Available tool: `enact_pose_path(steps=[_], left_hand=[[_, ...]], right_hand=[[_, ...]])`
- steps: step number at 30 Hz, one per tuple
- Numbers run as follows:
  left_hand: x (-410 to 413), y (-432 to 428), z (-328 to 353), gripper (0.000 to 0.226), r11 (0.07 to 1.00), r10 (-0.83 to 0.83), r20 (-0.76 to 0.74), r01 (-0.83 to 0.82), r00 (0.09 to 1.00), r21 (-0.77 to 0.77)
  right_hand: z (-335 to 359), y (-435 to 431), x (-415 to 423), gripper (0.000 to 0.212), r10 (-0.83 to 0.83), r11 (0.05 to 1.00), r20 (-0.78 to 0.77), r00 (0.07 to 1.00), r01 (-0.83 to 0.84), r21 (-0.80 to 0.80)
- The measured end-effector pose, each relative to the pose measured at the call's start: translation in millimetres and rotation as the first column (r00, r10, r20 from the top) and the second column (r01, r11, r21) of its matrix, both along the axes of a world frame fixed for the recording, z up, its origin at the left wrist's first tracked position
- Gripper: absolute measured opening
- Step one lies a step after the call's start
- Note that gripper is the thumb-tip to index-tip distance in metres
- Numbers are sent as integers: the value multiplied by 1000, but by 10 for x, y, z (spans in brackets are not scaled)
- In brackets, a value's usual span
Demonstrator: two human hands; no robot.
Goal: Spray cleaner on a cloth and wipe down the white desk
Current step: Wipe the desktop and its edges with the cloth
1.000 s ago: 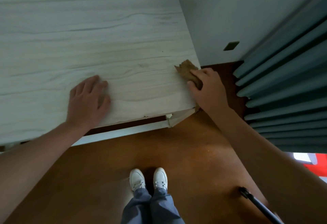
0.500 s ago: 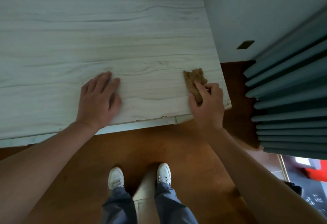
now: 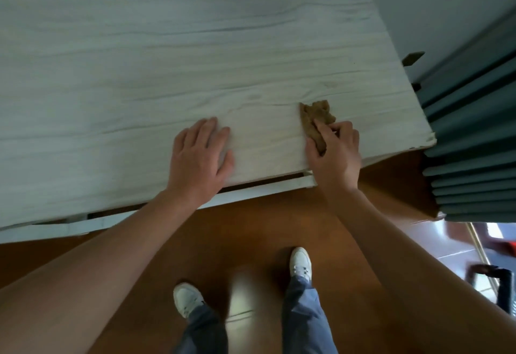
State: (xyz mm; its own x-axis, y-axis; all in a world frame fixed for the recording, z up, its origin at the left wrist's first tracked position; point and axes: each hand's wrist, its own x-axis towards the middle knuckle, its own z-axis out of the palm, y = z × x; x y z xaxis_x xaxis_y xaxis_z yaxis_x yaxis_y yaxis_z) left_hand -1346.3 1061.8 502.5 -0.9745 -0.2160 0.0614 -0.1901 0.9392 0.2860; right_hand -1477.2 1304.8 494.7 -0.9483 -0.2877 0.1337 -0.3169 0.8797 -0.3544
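Observation:
The white wood-grain desk (image 3: 167, 60) fills the upper part of the head view. A crumpled brown cloth (image 3: 314, 119) lies on it near the front edge, right of centre. My right hand (image 3: 333, 152) grips the cloth's near end, fingers curled round it, and holds it against the desk top. My left hand (image 3: 199, 158) rests flat on the desk beside it, fingers straight, palm down at the front edge. No spray bottle is in view.
A grey-green pleated curtain (image 3: 472, 135) hangs right of the desk's right end. The white wall (image 3: 432, 4) stands behind. Brown floor (image 3: 251, 228) lies below, with my white shoes (image 3: 300, 264) on it. A dark object (image 3: 499, 286) sits at the lower right.
My right hand has dragged the cloth leftwards along the front of the desk, away from the right corner. The left hand stays flat on the desk; the two hands are now closer together.

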Motion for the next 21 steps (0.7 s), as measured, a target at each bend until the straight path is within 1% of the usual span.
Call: enact_pose_path(steps=[6, 12, 15, 21], left_hand=[[824, -1231, 12, 53, 992, 91, 20, -89, 996, -91], [1462, -2151, 23, 56, 968, 217, 39, -210, 975, -137], [1704, -2411, 4, 58, 957, 270, 53, -262, 961, -126], [1831, -2512, -56, 57, 953, 296, 5, -296, 955, -59]], right_hand=[[28, -744, 529, 47, 22, 1000, 13, 1000, -22, 16], [29, -1422, 980, 47, 80, 997, 21, 997, -80, 7], [12, -1698, 1159, 47, 126, 992, 22, 992, -126, -1], [-25, -2069, 1390, 44, 195, 980, -3, 981, -195, -37]])
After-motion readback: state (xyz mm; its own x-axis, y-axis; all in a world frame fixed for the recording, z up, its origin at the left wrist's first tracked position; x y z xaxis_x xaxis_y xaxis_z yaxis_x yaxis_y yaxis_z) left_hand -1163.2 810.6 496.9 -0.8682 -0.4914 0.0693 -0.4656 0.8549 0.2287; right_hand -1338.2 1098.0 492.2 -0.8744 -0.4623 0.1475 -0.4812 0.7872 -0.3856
